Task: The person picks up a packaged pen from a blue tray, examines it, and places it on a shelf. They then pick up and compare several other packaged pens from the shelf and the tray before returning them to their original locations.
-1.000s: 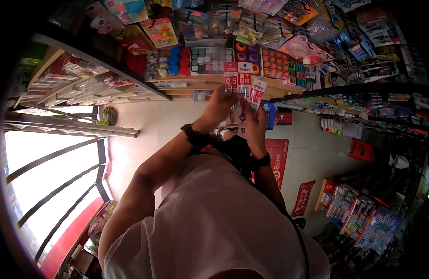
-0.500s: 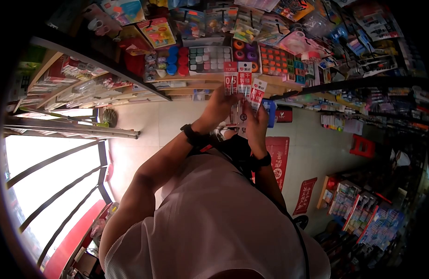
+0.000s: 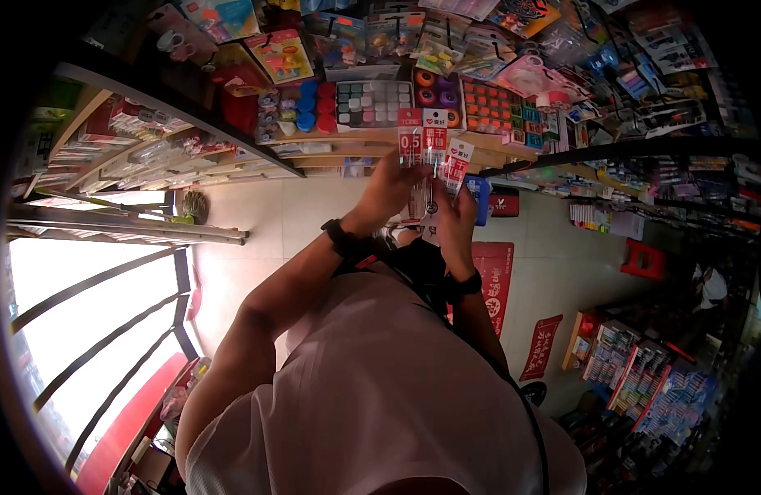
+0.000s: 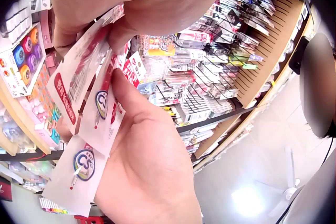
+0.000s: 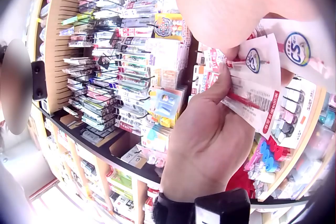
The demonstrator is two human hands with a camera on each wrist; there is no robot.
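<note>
In the head view my left hand [image 3: 387, 194] grips a clear packet marked 0.5 [image 3: 410, 147] and a red-and-white packet [image 3: 435, 140] beside it, both upright. My right hand [image 3: 455, 231] pinches a third red-and-white packet [image 3: 457, 167], tilted to the right and overlapping the middle one. The left wrist view has my left hand [image 4: 136, 3] above and my right hand [image 4: 152, 155] below, with the white packet backs between them. Seen from the right wrist, my left hand's thumb [image 5: 223, 85] presses on a barcoded packet [image 5: 252, 98]. Some fingertips are hidden behind packets.
Behind the hands runs a display shelf with boxes of orange items [image 3: 488, 107] and hanging packs [image 3: 286, 58]. A dark shelf edge [image 3: 595, 159] crosses to the right. On the floor are a red stool [image 3: 642, 261] and a red mat [image 3: 493, 285]; more goods stand lower right.
Both hands keep their hold and have barely moved. The reflections on the packets have shifted slightly, and the surroundings have moved a little in the head view.
</note>
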